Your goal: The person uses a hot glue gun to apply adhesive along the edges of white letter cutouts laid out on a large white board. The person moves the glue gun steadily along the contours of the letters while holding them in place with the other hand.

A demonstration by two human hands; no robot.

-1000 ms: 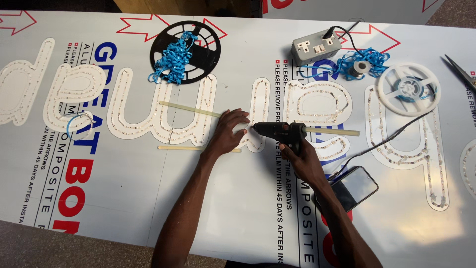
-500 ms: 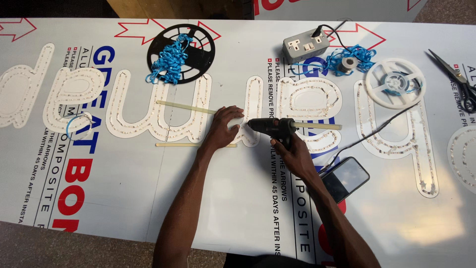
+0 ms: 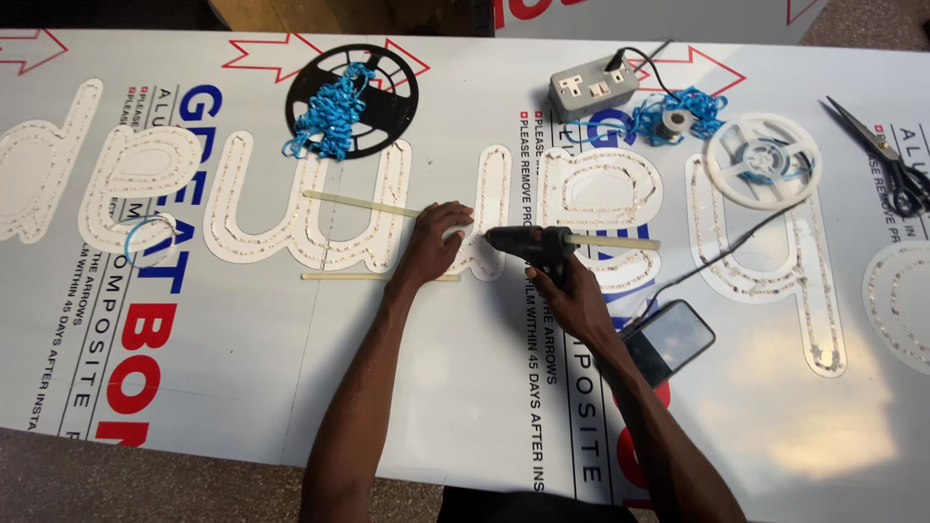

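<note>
Just left of the glue gun (image 3: 531, 242) gripped in the right hand (image 3: 572, 291), the left hand (image 3: 436, 242) presses flat on the white letter (image 3: 484, 208) (holding nothing); letters either side already carry LED strings, this one mid-way.

- Right hand (image 3: 565, 283) wrapped around the grip of a black glue gun (image 3: 528, 242), nozzle pointing left; a pale glue stick (image 3: 612, 241) juts from its back.
- Left hand (image 3: 433, 244) pressed flat on a white cut-out letter (image 3: 484, 208) — fingertips just beside the nozzle.
- Two spare glue sticks lie on the printed white sheet (image 3: 387, 387): one (image 3: 360, 202) above the left hand, another (image 3: 339, 276) below it.
- Black reel (image 3: 356, 89) with tangled blue strip at top; white reel (image 3: 763, 161) to the right.
- Grey socket box (image 3: 593, 89), scissors (image 3: 886, 155) at right edge, dark phone (image 3: 670, 339) by the right forearm.
</note>
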